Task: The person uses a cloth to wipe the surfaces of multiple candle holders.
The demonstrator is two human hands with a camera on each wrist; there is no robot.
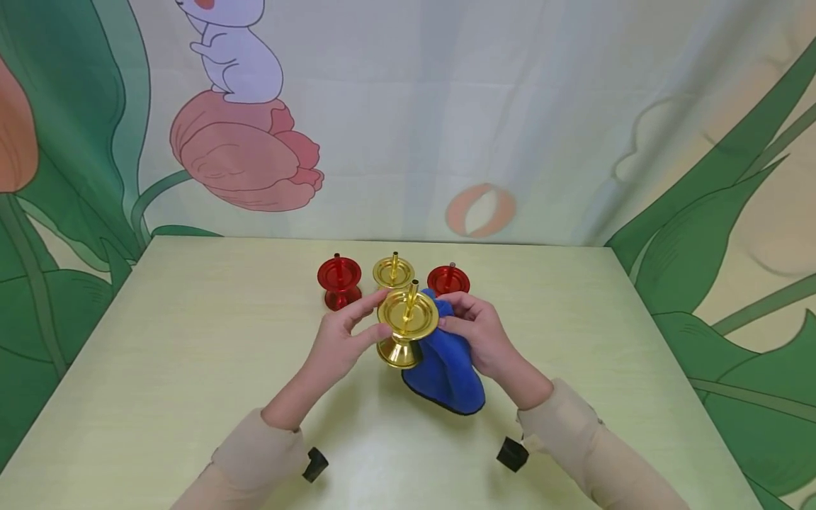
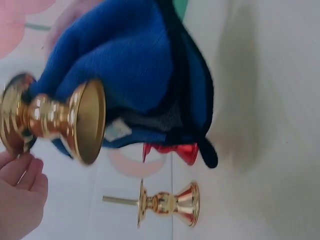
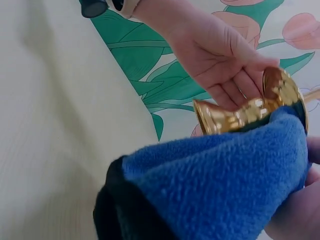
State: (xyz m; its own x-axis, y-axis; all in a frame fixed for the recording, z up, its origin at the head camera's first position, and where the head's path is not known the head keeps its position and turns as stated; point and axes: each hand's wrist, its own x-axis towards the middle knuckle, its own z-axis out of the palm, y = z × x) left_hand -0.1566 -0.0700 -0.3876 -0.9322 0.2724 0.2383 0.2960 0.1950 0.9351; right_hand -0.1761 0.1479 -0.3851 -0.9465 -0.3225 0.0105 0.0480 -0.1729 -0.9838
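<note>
Held object: a shiny gold metal candlestick with a round drip dish and a flared base point(image 1: 406, 326) is held raised above the pale yellow-green table point(image 1: 191, 333), tilted slightly, near the table's middle.
Left hand: the left hand point(image 1: 341, 340) is closed around the gold candlestick, its fingers curled about the stem under the dish; in the right wrist view the fingers point(image 3: 235, 90) are seen wrapped at the stem.
Right hand: the right hand point(image 1: 481, 333) is clenched on a soft blue fleece cloth with a dark edge point(image 1: 446, 368), which is pressed against the candlestick's right side.
Cloth: the cloth is draped down from the right hand to the table surface; in the left wrist view it point(image 2: 135, 70) is seen lying just behind the candlestick's base point(image 2: 85, 120).
Behind the hands: three more holders are stood in a row on the table: a red candlestick point(image 1: 339, 282) at left, a second gold candlestick point(image 1: 393, 271) in the middle, and another red candlestick point(image 1: 448, 279) at right, partly hidden by the cloth.
Backdrop: a fabric curtain printed with tulips and green leaves point(image 1: 574, 106) is hung behind the table.
</note>
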